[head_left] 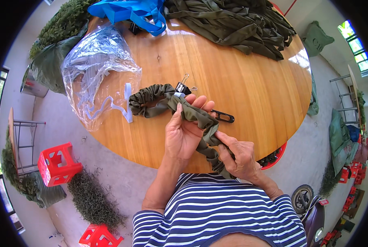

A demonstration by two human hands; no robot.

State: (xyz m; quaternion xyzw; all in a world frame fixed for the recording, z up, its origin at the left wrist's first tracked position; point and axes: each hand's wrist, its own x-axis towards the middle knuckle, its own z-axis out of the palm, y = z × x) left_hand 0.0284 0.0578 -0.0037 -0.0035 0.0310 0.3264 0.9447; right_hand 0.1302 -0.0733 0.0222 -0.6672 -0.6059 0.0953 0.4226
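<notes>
Pale grey floor [122,173] is surrounding a round, glossy wooden table [258,94], with two red plastic stools [58,164] standing at the near left and a dark green bundle of greenery [95,201] lying between them. At the near right a scooter [314,218] is standing, and a red basin [281,156] is showing beneath the table's edge. Dark olive fabric strips [233,29] are heaping up at the table's far right, while a blue bag [126,11] with looped straps is lying at the far left. Clear plastic bag [97,61] is sprawling across the left edge, and a white elastic band [129,103] is lying by its right side. An olive fabric tube [194,113] is curling into a gathered loop left of the hands, then running between them toward the person's striped shirt [221,210]. The left grip [184,135] is facing palm up and holding the tube, thumb pressing on it from above; the right grip [238,156] is pinching the tube farther right and nearer. Just beyond the tube a black binder clip [184,88] is sitting; whether they are touching is unclear. Right of the left fingers, a black-handled tool [224,117] is lying partly hidden.
</notes>
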